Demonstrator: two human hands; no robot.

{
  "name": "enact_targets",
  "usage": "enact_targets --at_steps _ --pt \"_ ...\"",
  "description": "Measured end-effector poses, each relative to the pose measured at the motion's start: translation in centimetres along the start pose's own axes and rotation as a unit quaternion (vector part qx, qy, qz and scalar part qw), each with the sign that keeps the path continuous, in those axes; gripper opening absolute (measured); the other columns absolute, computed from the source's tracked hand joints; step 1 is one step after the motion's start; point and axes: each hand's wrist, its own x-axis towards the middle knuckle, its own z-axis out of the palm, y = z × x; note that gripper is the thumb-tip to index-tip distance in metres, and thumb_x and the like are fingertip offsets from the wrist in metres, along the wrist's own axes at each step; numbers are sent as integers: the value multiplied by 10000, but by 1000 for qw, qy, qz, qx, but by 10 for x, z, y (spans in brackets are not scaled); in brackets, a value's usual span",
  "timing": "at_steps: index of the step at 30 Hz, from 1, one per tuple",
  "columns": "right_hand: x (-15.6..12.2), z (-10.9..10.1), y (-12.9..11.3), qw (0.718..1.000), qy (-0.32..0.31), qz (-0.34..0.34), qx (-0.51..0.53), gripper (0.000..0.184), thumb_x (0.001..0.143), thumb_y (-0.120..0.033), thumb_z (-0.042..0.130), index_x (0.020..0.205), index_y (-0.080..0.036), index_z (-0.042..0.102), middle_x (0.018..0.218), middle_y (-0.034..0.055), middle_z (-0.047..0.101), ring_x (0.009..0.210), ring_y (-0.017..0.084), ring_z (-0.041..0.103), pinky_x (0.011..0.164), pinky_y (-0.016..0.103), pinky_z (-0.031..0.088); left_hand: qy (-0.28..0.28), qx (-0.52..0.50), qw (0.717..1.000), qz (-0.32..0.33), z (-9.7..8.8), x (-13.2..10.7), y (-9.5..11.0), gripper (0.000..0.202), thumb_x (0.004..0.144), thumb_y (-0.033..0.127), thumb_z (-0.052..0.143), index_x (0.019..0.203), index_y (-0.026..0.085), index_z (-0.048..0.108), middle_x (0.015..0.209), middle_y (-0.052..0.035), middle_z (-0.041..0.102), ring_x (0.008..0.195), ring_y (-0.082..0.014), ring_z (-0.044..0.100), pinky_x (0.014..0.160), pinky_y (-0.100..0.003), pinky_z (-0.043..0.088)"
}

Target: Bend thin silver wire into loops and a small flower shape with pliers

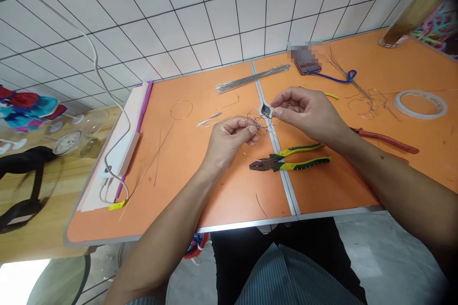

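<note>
A thin wire ring [182, 100] lies flat on the table [186, 162], well left of the left fingers. Short wire lengths [209, 119] lie just beyond the left knuckles. The left hand [232, 136] pinches the looped wire [265, 127] between thumb and index fingertips; its loops project rightward, between the two hands. The pliers [276, 162] lie below both sets of fingertips, jaws leftward. The right hand [304, 109] holds thumb and index fingertips close together beside the loops; whether they grip wire cannot be determined.
</note>
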Motion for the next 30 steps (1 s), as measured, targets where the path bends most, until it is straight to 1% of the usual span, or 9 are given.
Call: enact_targets --at_steps 5,8,11,13,15,18,21,24,30 --pt "-1 0 -2 999 -46 10 20 142 866 -386 886 855 -266 812 850 22 767 796 206 676 722 354 559 -19 36 999 -9 5 -2 4 218 805 366 939 807 179 826 819 -45 772 635 -113 675 596 -244 559" --pt "-3 1 -2 996 -88 25 19 169 873 -409 875 812 -267 807 805 9 757 755 189 665 685 338 539 -43 58 997 -17 9 -5 7 216 795 362 943 801 181 825 846 -46 767 597 -104 653 547 -242 538" --pt "-3 2 -1 992 -122 30 22 202 878 -424 865 778 -264 793 760 2 737 719 177 653 660 331 531 -51 61 997 -12 9 -6 9 208 804 364 937 806 187 827 861 -44 765 586 -95 638 533 -236 530" --pt "-3 2 -2 993 -113 28 33 225 879 -437 870 771 -262 779 749 5 732 712 179 654 664 336 547 -51 55 997 -9 9 -6 8 208 807 369 936 812 189 831 932 -57 790 587 -88 637 535 -234 535" --pt "-3 1 -4 995 -84 26 37 231 879 -440 877 784 -257 773 750 11 734 711 181 659 674 341 566 -51 40 998 -9 7 -5 7 220 806 380 938 812 188 831 1025 -74 809 580 -79 636 529 -235 536" --pt "-3 -1 -7 998 -50 15 26 230 880 -430 885 804 -246 771 745 16 732 711 177 663 694 338 578 -48 19 999 -17 4 -3 4 241 804 390 945 810 182 825 1058 -81 813 561 -69 626 518 -231 533" --pt "-3 -3 -9 999 -38 0 24 228 896 -431 871 820 -244 766 751 18 735 726 179 670 729 345 588 -40 6 999 -21 3 -2 3 234 810 382 945 813 181 825 1000 -74 808 565 -70 625 525 -225 531" --pt "-3 -3 -10 999 -32 1 18 236 906 -446 858 821 -250 758 771 25 746 757 194 684 757 363 601 -30 -3 999 -15 3 -1 3 224 809 372 945 803 183 824 864 -52 776 579 -85 628 536 -224 528" --pt "-4 -1 -12 998 -48 6 30 213 893 -414 862 816 -249 750 817 25 758 799 191 705 780 346 587 -15 -30 999 4 1 0 4 234 776 370 970 785 186 825 745 -29 722 587 -100 626 528 -226 518"
